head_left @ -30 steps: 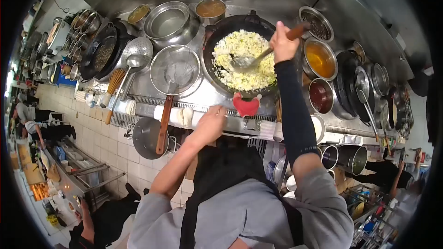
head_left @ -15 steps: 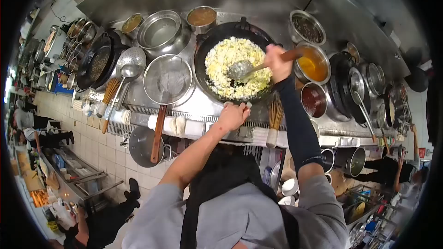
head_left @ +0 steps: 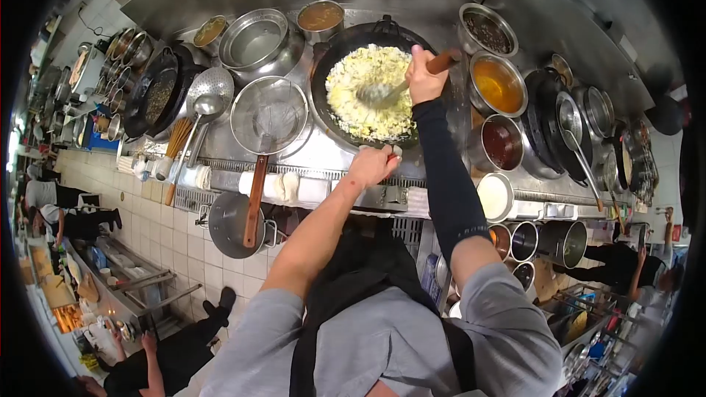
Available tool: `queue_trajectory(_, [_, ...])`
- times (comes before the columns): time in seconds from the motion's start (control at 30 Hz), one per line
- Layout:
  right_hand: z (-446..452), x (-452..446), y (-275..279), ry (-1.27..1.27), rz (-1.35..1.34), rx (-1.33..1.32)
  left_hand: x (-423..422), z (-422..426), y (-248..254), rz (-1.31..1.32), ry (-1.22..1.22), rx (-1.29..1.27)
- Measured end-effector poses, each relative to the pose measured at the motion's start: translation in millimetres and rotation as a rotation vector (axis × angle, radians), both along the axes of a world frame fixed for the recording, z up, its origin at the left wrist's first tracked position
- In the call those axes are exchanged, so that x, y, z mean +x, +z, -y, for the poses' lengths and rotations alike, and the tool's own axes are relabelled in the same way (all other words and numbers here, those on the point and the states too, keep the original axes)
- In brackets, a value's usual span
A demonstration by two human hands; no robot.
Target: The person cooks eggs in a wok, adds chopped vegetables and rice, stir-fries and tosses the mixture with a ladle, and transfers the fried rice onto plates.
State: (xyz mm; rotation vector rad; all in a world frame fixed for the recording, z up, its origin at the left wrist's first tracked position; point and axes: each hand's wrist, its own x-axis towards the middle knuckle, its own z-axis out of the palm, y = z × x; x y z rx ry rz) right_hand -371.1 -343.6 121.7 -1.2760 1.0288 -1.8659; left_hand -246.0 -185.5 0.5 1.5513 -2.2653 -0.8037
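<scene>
A large black wok (head_left: 319, 95) sits on the steel range, filled with fried rice (head_left: 360, 66) in yellow, white and green bits. At the wok's near edge, my left hand (head_left: 373, 166) is closed on its rim or handle; a bit of something white shows by the fingers. My right hand (head_left: 426, 79) grips a ladle by its wooden handle (head_left: 443, 61), over the wok's right side. The ladle's metal bowl (head_left: 376, 95) is down in the rice and blurred by motion.
Left of the wok lie a wire strainer (head_left: 269, 114), a steel pot (head_left: 257, 40) and a perforated skimmer (head_left: 212, 84). To the right stand pots of orange liquid (head_left: 497, 87) and dark red sauce (head_left: 503, 143). A person in dark clothes (head_left: 187, 349) is at lower left.
My right hand and the ladle have shifted left and slightly up, with the forearm now nearer the wok. The ladle bowl has moved slightly within the rice. My left hand keeps its hold.
</scene>
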Motion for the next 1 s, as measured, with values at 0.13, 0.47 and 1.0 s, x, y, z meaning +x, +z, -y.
queue_trajectory(0.13, [-31, 5, 71, 0.276, 0.103, 0.204, -3, -47, 48, -0.192, 0.103, -0.156])
queue_trajectory(0.47, [-2, -10, 112, 0.011, 0.055, -0.168, -2, -129, -36, -0.171, 0.014, -0.208])
queue_trajectory(1.0, [-57, -23, 144, 0.069, 0.243, -0.032, 37, -162, 14, -0.09, -0.146, -0.018])
